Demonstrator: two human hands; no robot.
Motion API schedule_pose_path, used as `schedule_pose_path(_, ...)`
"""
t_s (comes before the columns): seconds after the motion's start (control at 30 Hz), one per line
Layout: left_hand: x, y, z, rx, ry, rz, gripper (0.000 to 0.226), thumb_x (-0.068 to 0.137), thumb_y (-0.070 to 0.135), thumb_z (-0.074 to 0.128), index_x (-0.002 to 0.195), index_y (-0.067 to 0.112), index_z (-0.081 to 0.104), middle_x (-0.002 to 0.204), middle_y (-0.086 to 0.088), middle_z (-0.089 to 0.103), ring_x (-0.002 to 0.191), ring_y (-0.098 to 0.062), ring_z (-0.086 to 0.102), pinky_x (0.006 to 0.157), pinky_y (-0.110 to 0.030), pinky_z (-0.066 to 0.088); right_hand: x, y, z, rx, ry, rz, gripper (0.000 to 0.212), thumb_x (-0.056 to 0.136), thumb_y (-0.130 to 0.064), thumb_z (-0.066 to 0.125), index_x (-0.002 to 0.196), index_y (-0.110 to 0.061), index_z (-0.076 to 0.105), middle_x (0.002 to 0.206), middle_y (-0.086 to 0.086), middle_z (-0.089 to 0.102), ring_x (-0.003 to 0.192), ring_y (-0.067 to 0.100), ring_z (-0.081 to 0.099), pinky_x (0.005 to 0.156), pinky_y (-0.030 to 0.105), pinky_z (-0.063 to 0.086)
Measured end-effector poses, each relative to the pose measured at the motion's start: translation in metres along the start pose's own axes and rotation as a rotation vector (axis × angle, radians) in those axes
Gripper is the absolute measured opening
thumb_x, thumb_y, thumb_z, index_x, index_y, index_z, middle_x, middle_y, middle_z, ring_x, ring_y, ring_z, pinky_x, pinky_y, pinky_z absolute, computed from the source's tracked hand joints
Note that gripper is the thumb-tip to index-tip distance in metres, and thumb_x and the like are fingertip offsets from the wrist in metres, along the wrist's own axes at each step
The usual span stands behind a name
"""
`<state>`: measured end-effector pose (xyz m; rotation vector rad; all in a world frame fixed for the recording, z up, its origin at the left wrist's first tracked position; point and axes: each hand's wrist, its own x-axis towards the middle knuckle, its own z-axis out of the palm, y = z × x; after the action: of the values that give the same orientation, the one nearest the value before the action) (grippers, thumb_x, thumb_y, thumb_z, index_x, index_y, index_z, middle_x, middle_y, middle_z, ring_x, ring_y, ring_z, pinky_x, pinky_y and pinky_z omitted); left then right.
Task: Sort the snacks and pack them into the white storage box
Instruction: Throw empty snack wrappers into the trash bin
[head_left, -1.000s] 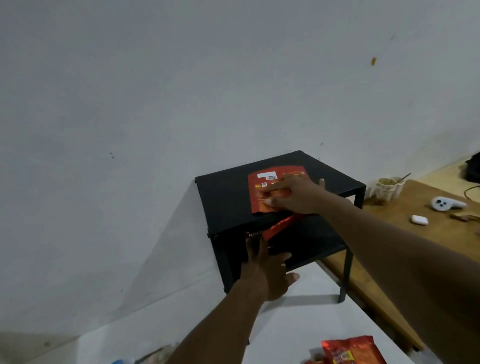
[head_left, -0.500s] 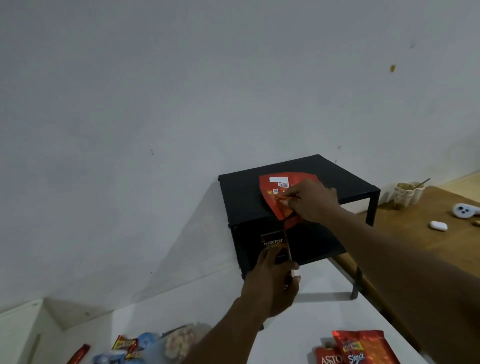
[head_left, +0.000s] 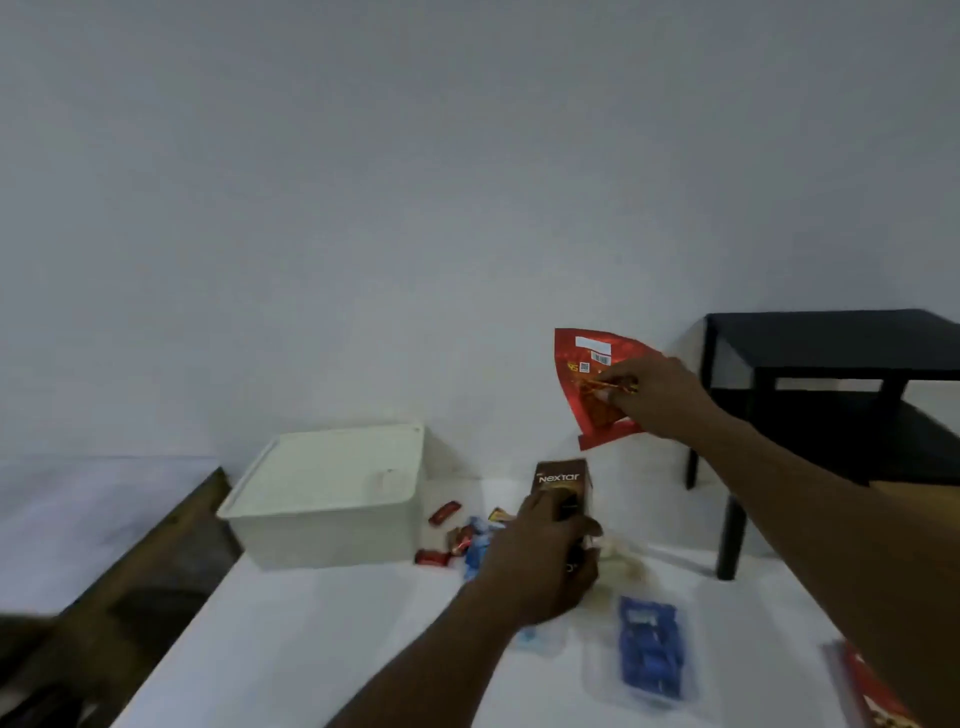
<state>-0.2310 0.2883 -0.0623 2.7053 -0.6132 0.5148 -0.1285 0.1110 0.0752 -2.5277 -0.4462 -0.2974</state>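
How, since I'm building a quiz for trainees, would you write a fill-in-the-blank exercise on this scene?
1. The right hand pinches a ____ pouch in the air.
2. The left hand grips a brown carton whose label reads ____.
3. The white storage box stands on the ____ side of the left hand.
4. The side table at the right is ____ in colour.
Missing words: red; Nextar; left; black.

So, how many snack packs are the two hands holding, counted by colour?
Red pouch, in right hand: 1
Brown carton, in left hand: 1
Total: 2
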Motion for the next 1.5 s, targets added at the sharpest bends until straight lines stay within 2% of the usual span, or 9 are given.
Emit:
schedule_pose_path(0.2, -0.274, -0.133, -0.149, 0.087, 0.120, -0.639, 0.032, 0.087, 0.044, 0.048, 0.112, 0.034, 0.065, 0.124, 0.013, 0.054, 0.103, -0.011, 0.057, 0.074, -0.028, 0.053, -0.064, -0.268, 0.159, 0.200, -0.362, -0.360, 0.031, 0.083, -0.036, 0.073, 0.113, -0.030, 0.073, 0.126, 0.000, 0.068, 0.111, 0.022, 0.064, 0.097, 0.040, 0.051)
schedule_pose_path(0.37, -0.510, -0.149, -0.194, 0.084, 0.237, -1.225, 0.032, 0.087, 0.047, 0.050, 0.113, 0.037, 0.066, 0.128, 0.013, 0.056, 0.104, -0.008, 0.059, 0.082, -0.028, 0.052, -0.187, -0.438, 0.316, 0.388, -0.838, -0.536, 0.029, 0.083, -0.027, 0.075, 0.111, -0.021, 0.075, 0.109, 0.003, 0.073, 0.097, 0.022, 0.070, 0.084, 0.038, 0.059)
schedule_pose_path(0.5, -0.665, -0.102, -0.140, -0.063, 0.308, -1.633, 0.023, 0.089, 0.041, 0.051, 0.105, 0.033, 0.065, 0.109, 0.011, 0.065, 0.083, -0.002, 0.059, 0.072, -0.023, 0.048, -0.324, -0.471, 0.462, 0.415, -1.223, -0.536, 0.022, 0.084, -0.021, 0.073, 0.105, -0.017, 0.075, 0.094, 0.005, 0.073, 0.083, 0.018, 0.068, 0.074, 0.032, 0.055)
schedule_pose_path(0.67, -0.802, -0.056, 0.011, -0.444, 0.364, -2.006, 0.018, 0.083, 0.046, 0.051, 0.096, 0.043, 0.063, 0.084, 0.014, 0.072, 0.076, -0.002, 0.069, 0.076, -0.037, 0.059, -0.492, -0.389, 0.633, 0.304, -1.653, -0.328, 0.012, 0.091, -0.018, 0.065, 0.096, -0.016, 0.076, 0.091, 0.006, 0.075, 0.081, 0.013, 0.069, 0.076, 0.026, 0.055)
schedule_pose_path(0.93, -0.923, -0.095, 0.221, -0.614, 0.496, -2.254, 0.031, 0.091, 0.044, 0.051, 0.119, 0.039, 0.063, 0.103, 0.008, 0.074, 0.096, -0.010, 0.070, 0.089, -0.038, 0.057, -0.627, -0.269, 0.844, 0.100, -1.844, -0.096, 0.013, 0.093, -0.028, 0.062, 0.096, -0.027, 0.075, 0.097, -0.001, 0.075, 0.095, 0.019, 0.069, 0.091, 0.037, 0.054)
schedule_pose_path(1.1, -0.945, -0.100, 0.251, -0.652, 0.379, -2.302, 0.046, 0.100, 0.035, 0.050, 0.144, 0.026, 0.047, 0.140, 0.003, 0.056, 0.130, -0.016, 0.052, 0.097, -0.016, 0.032, -0.653, -0.256, 0.884, 0.069, -1.805, 0.013, 0.016, 0.094, -0.032, 0.060, 0.105, -0.025, 0.069, 0.099, -0.002, 0.068, 0.090, 0.014, 0.063, 0.062, 0.025, 0.045)
schedule_pose_path(1.2, -0.932, -0.096, 0.225, -0.639, 0.281, -2.258, 0.048, 0.097, 0.033, 0.054, 0.144, 0.030, 0.045, 0.140, 0.001, 0.058, 0.130, -0.019, 0.053, 0.098, -0.018, 0.034, -0.645, -0.260, 0.858, 0.044, -1.784, 0.021, 0.013, 0.094, -0.029, 0.061, 0.099, -0.021, 0.070, 0.101, 0.004, 0.069, 0.096, 0.021, 0.066, 0.062, 0.025, 0.044)
schedule_pose_path(1.27, -0.907, -0.096, 0.188, -0.638, 0.221, -2.190, 0.048, 0.095, 0.033, 0.057, 0.141, 0.031, 0.048, 0.136, 0.001, 0.062, 0.127, -0.021, 0.056, 0.103, -0.024, 0.040, -0.624, -0.272, 0.816, 0.047, -1.763, 0.000, 0.011, 0.093, -0.025, 0.062, 0.096, -0.017, 0.069, 0.088, 0.004, 0.066, 0.082, 0.018, 0.063, 0.056, 0.021, 0.040)
schedule_pose_path(1.5, -0.737, -0.118, 0.015, -0.578, -0.002, -1.815, 0.054, 0.086, 0.047, 0.048, 0.137, 0.030, 0.053, 0.130, -0.003, 0.066, 0.115, -0.023, 0.064, 0.101, -0.037, 0.049, -0.460, -0.328, 0.593, 0.203, -1.585, -0.020, 0.010, 0.086, -0.026, 0.063, 0.090, -0.020, 0.068, 0.090, 0.002, 0.066, 0.072, 0.015, 0.058, 0.052, 0.019, 0.037)
